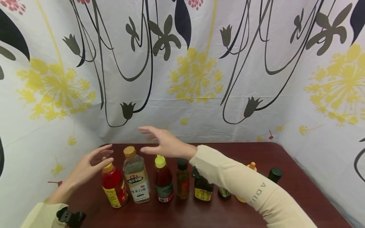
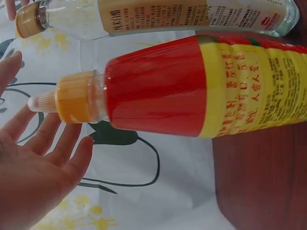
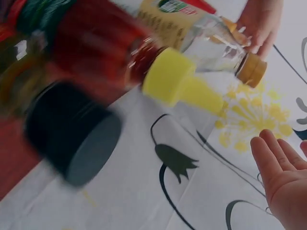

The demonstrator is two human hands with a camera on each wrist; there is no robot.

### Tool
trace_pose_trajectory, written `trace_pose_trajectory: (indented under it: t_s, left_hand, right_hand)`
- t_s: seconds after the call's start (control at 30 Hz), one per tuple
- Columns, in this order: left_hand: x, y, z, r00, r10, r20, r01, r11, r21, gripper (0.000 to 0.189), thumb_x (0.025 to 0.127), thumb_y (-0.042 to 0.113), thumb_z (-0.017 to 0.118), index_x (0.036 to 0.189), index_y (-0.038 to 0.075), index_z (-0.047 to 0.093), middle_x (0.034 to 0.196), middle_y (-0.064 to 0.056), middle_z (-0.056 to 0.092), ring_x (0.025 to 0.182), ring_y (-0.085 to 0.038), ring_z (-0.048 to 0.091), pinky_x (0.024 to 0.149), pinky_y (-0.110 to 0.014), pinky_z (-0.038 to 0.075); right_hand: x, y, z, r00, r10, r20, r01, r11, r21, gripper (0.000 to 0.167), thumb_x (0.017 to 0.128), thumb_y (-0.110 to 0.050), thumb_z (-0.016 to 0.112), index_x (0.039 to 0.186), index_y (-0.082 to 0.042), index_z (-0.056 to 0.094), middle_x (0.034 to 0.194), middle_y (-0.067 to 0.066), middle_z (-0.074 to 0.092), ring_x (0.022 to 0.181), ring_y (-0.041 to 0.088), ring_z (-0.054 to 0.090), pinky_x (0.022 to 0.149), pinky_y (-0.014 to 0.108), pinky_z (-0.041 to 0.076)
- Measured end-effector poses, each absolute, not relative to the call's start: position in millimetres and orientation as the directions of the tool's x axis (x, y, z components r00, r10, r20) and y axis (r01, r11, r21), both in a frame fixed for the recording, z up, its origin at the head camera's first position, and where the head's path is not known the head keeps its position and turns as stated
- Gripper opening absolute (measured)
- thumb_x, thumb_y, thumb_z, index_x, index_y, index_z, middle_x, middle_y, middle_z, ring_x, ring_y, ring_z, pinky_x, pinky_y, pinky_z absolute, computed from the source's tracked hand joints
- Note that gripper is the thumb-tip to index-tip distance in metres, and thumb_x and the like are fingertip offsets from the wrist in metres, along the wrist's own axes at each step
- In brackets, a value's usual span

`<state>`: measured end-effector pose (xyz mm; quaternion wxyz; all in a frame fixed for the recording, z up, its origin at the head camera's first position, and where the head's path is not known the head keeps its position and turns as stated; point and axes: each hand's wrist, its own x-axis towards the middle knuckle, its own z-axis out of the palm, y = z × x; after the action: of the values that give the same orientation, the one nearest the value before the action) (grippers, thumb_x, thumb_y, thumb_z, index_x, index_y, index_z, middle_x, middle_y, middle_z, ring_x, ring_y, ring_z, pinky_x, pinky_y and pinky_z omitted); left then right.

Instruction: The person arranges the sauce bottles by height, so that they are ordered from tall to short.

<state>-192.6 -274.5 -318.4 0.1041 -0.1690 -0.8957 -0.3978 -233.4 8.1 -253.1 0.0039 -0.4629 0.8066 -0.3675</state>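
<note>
A red squeeze bottle (image 1: 115, 185) with an orange cap and a yellow label stands at the left of a row. Around its cap my left hand (image 1: 86, 167) is spread, fingers loosely bent; the left wrist view shows its fingers behind the bottle's nozzle (image 2: 43, 102). To the right is a clear glass bottle (image 1: 138, 182) of white vinegar with a tan cap. My right hand (image 1: 168, 144) reaches left above the dark red sauce bottle (image 1: 163, 183) with a yellow cap, palm and fingers relaxed, nothing held. In the right wrist view that yellow cap (image 3: 168, 79) lies apart from my fingers.
Further right in the row stand a small dark-capped bottle (image 1: 182, 182), a dark bottle with a yellow label (image 1: 203, 191) and more bottles, partly hidden by my right sleeve (image 1: 236, 171). A green-capped bottle (image 1: 275, 174) is at the right. Patterned cloth (image 1: 182, 120) surrounds the dark red table (image 1: 94, 215).
</note>
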Motion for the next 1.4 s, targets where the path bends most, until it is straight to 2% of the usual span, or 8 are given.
trace_pose_trajectory:
  t_s: [0.17,0.23,0.37,0.43,0.63,0.93,1.2,1.4]
  left_hand:
    - [-196,-275,-325,-0.934,0.207,0.293,0.356,0.627,0.693,0.048,0.089,0.026,0.055,0.13,0.006,0.04,0.114,-0.016,0.055,0.102,-0.031,0.051,0.08,-0.037,0.045]
    - [-197,-276,-327,-0.934,0.208,0.289,0.354,0.62,0.7,0.048,0.088,0.025,0.055,0.13,0.006,0.041,0.114,-0.016,0.055,0.101,-0.025,0.053,0.079,-0.035,0.046]
    - [-198,-278,-329,-0.928,0.235,0.289,0.372,0.61,0.7,0.044,0.088,0.023,0.056,0.127,0.007,0.044,0.113,-0.013,0.056,0.097,-0.002,0.052,0.077,-0.023,0.045]
    - [-199,-279,-329,-0.924,0.254,0.286,0.382,0.607,0.697,0.043,0.088,0.022,0.057,0.126,0.007,0.044,0.113,-0.011,0.056,0.096,0.003,0.05,0.077,-0.022,0.045]
    - [-202,-279,-329,-0.933,0.284,0.221,0.351,0.582,0.734,0.042,0.086,0.023,0.058,0.123,0.007,0.047,0.112,-0.013,0.057,0.1,-0.023,0.055,0.074,-0.03,0.048]
    - [-204,-282,-330,-0.945,0.272,0.184,0.311,0.563,0.766,0.032,0.087,0.02,0.058,0.112,0.001,0.055,0.106,-0.016,0.06,0.086,-0.006,0.056,0.067,-0.026,0.05]
    - [-202,-286,-332,-0.947,0.273,0.168,0.296,0.539,0.789,0.028,0.086,0.019,0.059,0.107,0.0,0.059,0.1,-0.016,0.062,0.079,-0.01,0.062,0.064,-0.028,0.051]
    - [-204,-287,-335,-0.954,0.263,0.147,0.269,0.522,0.81,0.031,0.085,0.02,0.061,0.106,-0.002,0.059,0.098,-0.015,0.063,0.08,-0.011,0.062,0.065,-0.029,0.051]
  right_hand:
    - [-235,-16,-255,-0.588,-0.751,0.3,-0.72,0.317,-0.617,0.062,0.084,-0.025,0.061,0.136,-0.013,0.031,0.133,0.006,0.041,0.112,0.014,0.048,0.087,0.021,0.041]
    - [-236,-24,-257,-0.602,-0.745,0.287,-0.705,0.328,-0.628,0.061,0.083,-0.024,0.062,0.136,-0.013,0.033,0.133,0.005,0.041,0.112,0.013,0.048,0.086,0.02,0.042]
    - [-238,-37,-261,-0.626,-0.728,0.281,-0.697,0.36,-0.62,0.059,0.082,-0.022,0.064,0.133,-0.012,0.036,0.131,0.005,0.044,0.112,0.012,0.048,0.084,0.016,0.042]
    - [-239,-41,-263,-0.632,-0.727,0.269,-0.694,0.377,-0.613,0.058,0.082,-0.022,0.064,0.133,-0.012,0.038,0.13,0.005,0.045,0.111,0.012,0.049,0.083,0.014,0.042]
    - [-243,-47,-263,-0.626,-0.754,0.197,-0.696,0.426,-0.578,0.052,0.08,-0.023,0.066,0.126,-0.01,0.047,0.123,0.003,0.053,0.107,0.008,0.051,0.083,0.013,0.04]
    - [-245,-51,-270,-0.606,-0.777,0.168,-0.735,0.467,-0.492,0.042,0.079,-0.026,0.067,0.118,-0.013,0.057,0.107,-0.004,0.058,0.088,0.002,0.051,0.072,0.01,0.04]
    - [-244,-54,-273,-0.621,-0.763,0.181,-0.732,0.48,-0.483,0.04,0.078,-0.025,0.068,0.115,-0.013,0.058,0.104,-0.005,0.058,0.085,0.001,0.051,0.069,0.01,0.04]
    - [-243,-55,-272,-0.635,-0.755,0.161,-0.723,0.509,-0.467,0.042,0.076,-0.025,0.071,0.115,-0.016,0.058,0.106,-0.006,0.058,0.087,0.002,0.051,0.071,0.011,0.04]
